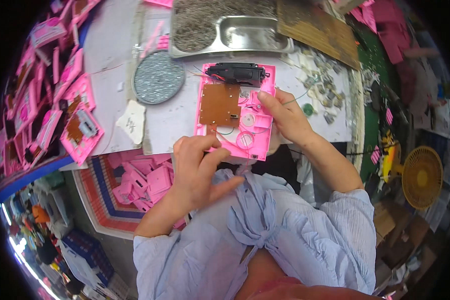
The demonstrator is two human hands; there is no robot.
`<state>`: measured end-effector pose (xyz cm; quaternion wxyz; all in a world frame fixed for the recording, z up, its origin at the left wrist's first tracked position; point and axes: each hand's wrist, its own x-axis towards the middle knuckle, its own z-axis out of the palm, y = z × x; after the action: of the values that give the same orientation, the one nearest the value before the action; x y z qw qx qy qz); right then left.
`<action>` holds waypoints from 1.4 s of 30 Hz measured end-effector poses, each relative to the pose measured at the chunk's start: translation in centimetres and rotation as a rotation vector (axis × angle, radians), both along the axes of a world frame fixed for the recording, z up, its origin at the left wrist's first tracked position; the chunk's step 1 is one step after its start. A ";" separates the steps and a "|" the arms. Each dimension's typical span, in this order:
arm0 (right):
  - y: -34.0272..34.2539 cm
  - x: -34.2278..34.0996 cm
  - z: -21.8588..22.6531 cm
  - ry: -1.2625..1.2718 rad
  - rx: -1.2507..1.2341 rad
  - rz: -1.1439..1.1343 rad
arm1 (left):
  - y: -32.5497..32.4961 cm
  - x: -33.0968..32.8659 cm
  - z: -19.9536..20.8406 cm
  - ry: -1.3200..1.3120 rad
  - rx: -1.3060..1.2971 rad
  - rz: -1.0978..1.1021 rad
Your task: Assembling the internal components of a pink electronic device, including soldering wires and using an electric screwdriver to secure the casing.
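Observation:
My right hand [291,119] grips the right edge of a pink plastic case half [261,146], thumb on its inner face, the other fingers mostly hidden underneath. A brown circuit board [220,105] lies inside the case. Across the far end sits a black module [237,73] with thin wires. White and pink round parts and a green wire show near the board's right and lower sides. My left hand [197,162] is at the near left corner of the case, fingers bent and apart, thumb stretched out to the right. Whether its fingertips touch a thin wire there is too small to tell.
A round dish of small metal pieces [158,77] stands left of the case, by a white scrap [131,122]. Beyond is a metal tray [255,34] of screws. Pink cases [32,100] pile up at left; more fill a striped bag [102,200] below. Small parts [325,90] lie right.

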<state>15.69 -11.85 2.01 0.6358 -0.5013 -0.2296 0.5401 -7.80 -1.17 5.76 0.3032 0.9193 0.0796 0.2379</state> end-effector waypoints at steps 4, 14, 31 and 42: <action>-2.0 1.7 -1.5 -0.423 -0.215 -0.041 | -0.1 1.0 -6.0 0.045 0.043 -0.068; -0.3 3.7 -0.5 -1.469 -0.310 0.073 | 1.2 1.7 -5.8 0.058 0.068 -0.181; 2.0 0.4 0.4 -1.556 -0.258 0.148 | 0.9 1.6 -6.0 0.105 0.082 -0.182; 2.3 -0.1 0.3 -1.457 -0.296 0.119 | 0.8 1.2 -6.6 0.070 0.036 -0.169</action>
<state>15.61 -9.56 2.31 0.2182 -0.7994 -0.5446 0.1295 -6.56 -0.41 -0.84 0.3026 0.9358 0.0080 0.1806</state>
